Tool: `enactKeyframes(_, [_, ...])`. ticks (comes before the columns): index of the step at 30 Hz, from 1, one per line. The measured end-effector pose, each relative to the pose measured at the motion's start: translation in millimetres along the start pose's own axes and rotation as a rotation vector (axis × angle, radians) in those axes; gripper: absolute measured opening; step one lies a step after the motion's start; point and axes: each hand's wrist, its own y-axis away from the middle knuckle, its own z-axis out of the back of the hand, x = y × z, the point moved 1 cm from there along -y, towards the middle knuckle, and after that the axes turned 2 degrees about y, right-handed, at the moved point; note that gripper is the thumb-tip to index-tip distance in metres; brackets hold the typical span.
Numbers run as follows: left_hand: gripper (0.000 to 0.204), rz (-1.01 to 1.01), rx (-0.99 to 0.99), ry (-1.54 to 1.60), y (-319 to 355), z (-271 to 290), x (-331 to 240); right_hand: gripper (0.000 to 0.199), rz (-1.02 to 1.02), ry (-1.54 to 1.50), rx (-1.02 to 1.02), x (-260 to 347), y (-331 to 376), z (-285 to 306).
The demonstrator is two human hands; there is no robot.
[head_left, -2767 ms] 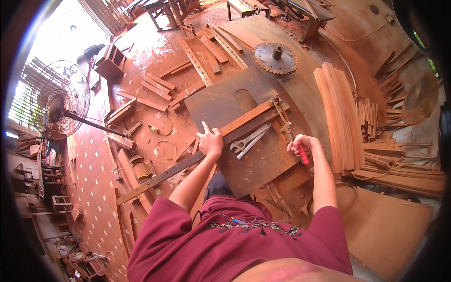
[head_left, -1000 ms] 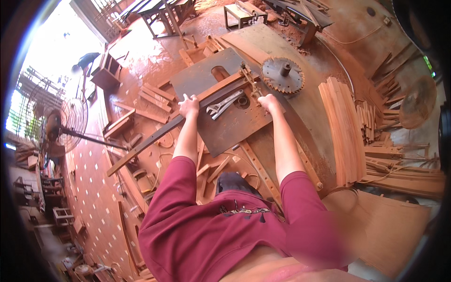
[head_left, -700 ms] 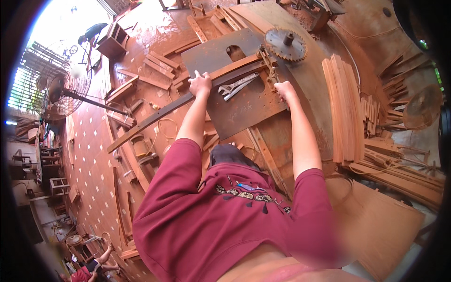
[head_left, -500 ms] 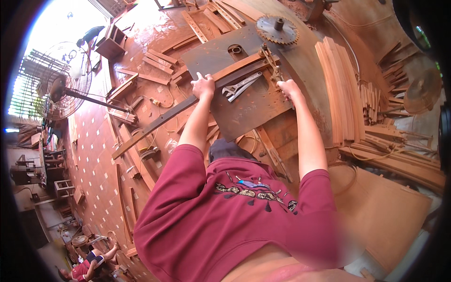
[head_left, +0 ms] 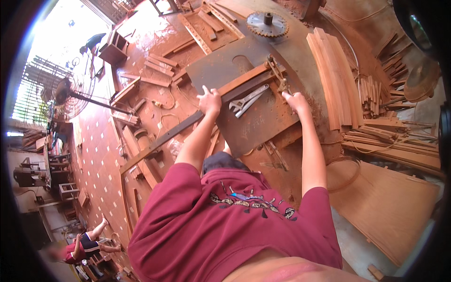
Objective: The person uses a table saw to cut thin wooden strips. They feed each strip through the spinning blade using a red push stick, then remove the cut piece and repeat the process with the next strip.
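Observation:
My left hand point(head_left: 209, 101) is closed over the left end of a reddish wooden strip point(head_left: 244, 79), one finger raised. The strip lies along a long dark bar point(head_left: 181, 134) that crosses a dark metal machine table point(head_left: 263, 123) and juts past its left edge. At the right end of the bar, my right hand point(head_left: 295, 101) grips the lower part of a metal clamp point(head_left: 278, 75); its fingertips are partly hidden. Between my hands, an adjustable wrench point(head_left: 242, 102) rests on the table against a second metal tool.
A toothed circular saw blade point(head_left: 268, 24) with a dark hub lies beyond the table. Long boards point(head_left: 331, 80) are stacked at right, near a wooden panel point(head_left: 385, 207). Offcuts point(head_left: 157, 70) and cords litter the tiled floor. A fan point(head_left: 63, 91) stands left; another person point(head_left: 87, 244) sits lower left.
The view has shifted, so the table and both hands appear slightly lower and to the right. Both hands keep their places on the strip and the clamp. The seated person shows more fully.

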Motion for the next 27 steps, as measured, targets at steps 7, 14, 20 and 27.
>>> enactKeyframes(7, [0.065,0.046,0.000,-0.022,5,5,-8,0.047,-0.121,0.141,-0.017,6,-3,-3])
enactKeyframes(14, [0.064,0.018,-0.038,-0.052,-32,0,-9,0.044,-0.088,0.058,0.008,30,-28,-9])
enactKeyframes(20, [0.064,-0.002,-0.027,-0.037,-99,6,-21,0.045,-0.070,0.055,0.006,75,-79,-23])
enactKeyframes(27, [0.065,0.013,-0.013,-0.041,-207,6,-39,0.042,-0.101,0.017,0.053,154,-149,-37])
